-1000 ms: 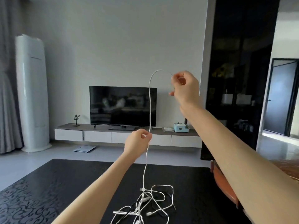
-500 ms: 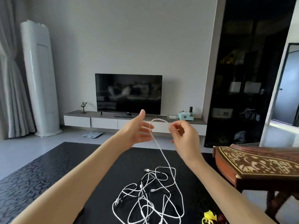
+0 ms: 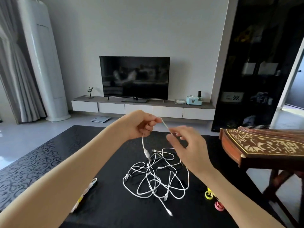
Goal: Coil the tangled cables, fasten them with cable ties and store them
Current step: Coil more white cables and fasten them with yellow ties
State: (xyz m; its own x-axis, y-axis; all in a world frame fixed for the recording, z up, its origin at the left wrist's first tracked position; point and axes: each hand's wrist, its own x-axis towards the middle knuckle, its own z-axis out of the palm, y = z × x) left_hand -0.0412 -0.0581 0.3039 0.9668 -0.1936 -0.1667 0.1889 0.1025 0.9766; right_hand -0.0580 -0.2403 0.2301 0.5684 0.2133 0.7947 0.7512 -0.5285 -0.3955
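The left hand (image 3: 139, 125), at the centre of the frame, has its fingers curled around a white cable (image 3: 165, 125). One end of the cable hangs below the fist, its connector dangling just above the heap. The other stretch runs down and right to the fingertips of the right hand (image 3: 189, 148). That hand is motion-blurred with loosely spread fingers, so I cannot tell whether it pinches the cable. The tangle of cables (image 3: 156, 180) lies on the black worktop (image 3: 115, 204), lower centre. A yellow cable tie (image 3: 209, 195) and a pink cable tie (image 3: 219, 206) lie at lower right, by the right forearm.
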